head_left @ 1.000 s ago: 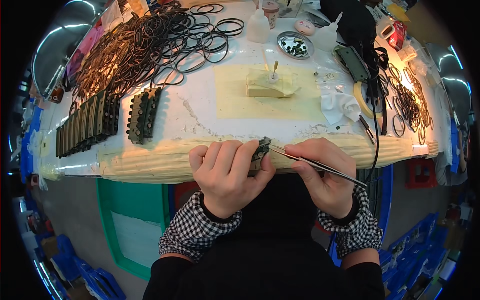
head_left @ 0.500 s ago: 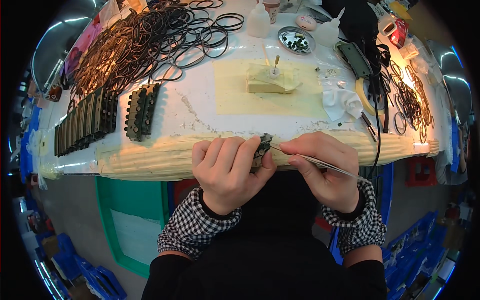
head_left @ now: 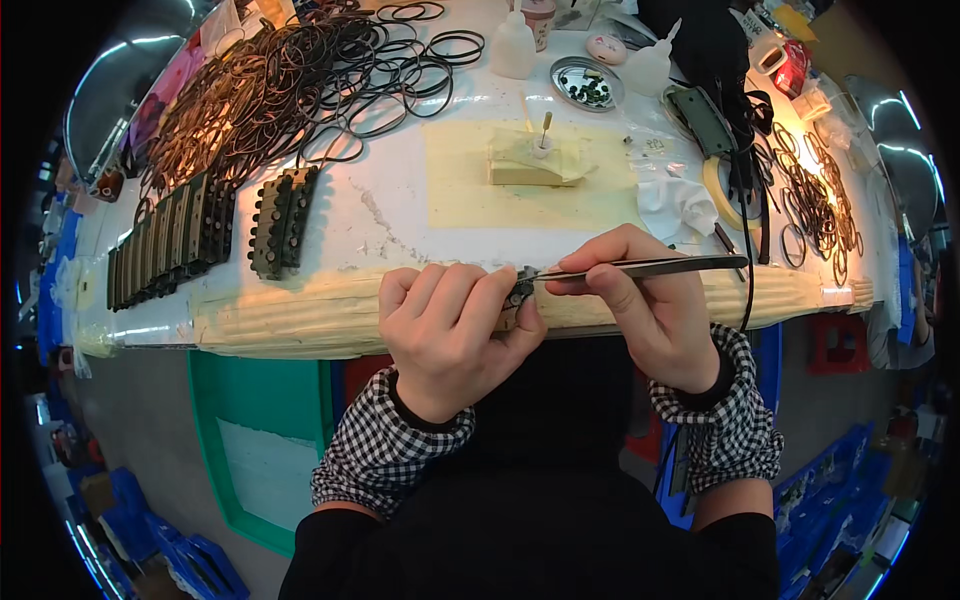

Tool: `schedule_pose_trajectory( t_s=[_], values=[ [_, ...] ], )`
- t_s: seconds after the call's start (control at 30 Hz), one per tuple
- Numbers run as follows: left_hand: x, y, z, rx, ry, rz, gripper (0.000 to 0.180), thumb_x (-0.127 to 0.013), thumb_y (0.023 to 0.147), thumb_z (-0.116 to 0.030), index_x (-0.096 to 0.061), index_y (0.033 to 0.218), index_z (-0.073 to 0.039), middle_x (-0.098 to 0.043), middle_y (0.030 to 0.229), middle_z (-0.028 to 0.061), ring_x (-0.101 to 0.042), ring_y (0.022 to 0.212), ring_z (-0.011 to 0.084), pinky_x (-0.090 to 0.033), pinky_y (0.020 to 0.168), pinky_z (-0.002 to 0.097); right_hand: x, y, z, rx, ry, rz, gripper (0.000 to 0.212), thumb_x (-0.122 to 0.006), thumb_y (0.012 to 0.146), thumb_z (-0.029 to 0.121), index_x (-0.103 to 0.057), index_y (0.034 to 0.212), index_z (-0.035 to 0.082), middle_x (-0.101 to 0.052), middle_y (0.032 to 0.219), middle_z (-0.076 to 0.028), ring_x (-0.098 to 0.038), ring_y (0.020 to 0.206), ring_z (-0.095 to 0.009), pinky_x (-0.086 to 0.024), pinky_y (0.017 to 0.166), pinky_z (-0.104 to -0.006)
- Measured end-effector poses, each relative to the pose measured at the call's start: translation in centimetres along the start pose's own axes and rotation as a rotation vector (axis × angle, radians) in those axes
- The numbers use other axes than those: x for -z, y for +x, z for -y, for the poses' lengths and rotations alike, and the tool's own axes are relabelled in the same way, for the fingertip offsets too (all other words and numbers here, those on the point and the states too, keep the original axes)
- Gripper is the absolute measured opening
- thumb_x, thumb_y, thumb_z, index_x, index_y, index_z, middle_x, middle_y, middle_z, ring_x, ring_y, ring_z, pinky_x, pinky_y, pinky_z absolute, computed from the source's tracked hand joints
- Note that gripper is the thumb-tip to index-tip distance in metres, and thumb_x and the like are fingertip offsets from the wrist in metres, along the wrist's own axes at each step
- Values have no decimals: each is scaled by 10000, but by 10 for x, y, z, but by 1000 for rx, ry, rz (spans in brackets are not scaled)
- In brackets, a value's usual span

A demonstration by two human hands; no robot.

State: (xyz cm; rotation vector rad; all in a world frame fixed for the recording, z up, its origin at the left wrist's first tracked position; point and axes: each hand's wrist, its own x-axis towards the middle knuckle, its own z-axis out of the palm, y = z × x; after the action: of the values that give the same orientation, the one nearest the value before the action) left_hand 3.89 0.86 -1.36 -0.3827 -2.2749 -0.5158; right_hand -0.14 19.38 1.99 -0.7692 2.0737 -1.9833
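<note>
At the padded front edge of the table, my left hand [head_left: 440, 335] is closed on a small dark green part with knobs [head_left: 521, 289]. Most of that part is covered by my fingers. My right hand [head_left: 665, 315] pinches a pair of metal tweezers [head_left: 690, 264], held nearly level. The tips of the tweezers reach the upper side of the part, beside my left thumb and index finger. Whether they grip anything there is too small to tell.
Rows of olive-green knobbed parts [head_left: 180, 240] stand at left, below a heap of dark rubber rings [head_left: 260, 95]. Beyond my hands sits a taped block [head_left: 535, 172] with a thin upright stick. A round metal dish [head_left: 587, 83] holds small dark pieces. A black cable [head_left: 752, 280] hangs at right.
The tweezers have turned in my right hand from slanting down to the right to nearly level, broad side showing. My right hand has risen slightly; the left still holds the part.
</note>
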Motion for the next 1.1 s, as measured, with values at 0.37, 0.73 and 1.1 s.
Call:
schedule_pose_trajectory(
  t_s=[0.37, 0.73, 1.1],
  values=[
    [-1, -3, 1, 18, -6, -20, 246, -746, 616, -222, -649, 805, -98, -549, 687, -5, -545, 594, 155, -357, 623, 310, 5, 3, 0, 259, -374, 115, 162, -636, 886, 99, -618, 1003, -11, -607, 891, -119, -605, 789, -240, -483, 694, -298],
    [0, -2, 3, 3, -18, -13, 246, -747, 620, -213, -652, 811, -92, -558, 694, -9, -550, 597, 148, -353, 617, 309, 9, 14, 7, 240, -367, 178, 137, -660, 859, 62, -660, 983, 5, -647, 887, -105, -631, 779, -226, -500, 669, -297],
    [0, 0, 4, -30, -53, -14, 241, -738, 605, -191, -648, 808, -99, -555, 680, -14, -553, 584, 147, -360, 587, 298, 23, 39, 20, 303, -463, 496, 106, -656, 862, 119, -668, 926, 36, -642, 813, -76, -631, 708, -254, -496, 613, -312]
  ],
)
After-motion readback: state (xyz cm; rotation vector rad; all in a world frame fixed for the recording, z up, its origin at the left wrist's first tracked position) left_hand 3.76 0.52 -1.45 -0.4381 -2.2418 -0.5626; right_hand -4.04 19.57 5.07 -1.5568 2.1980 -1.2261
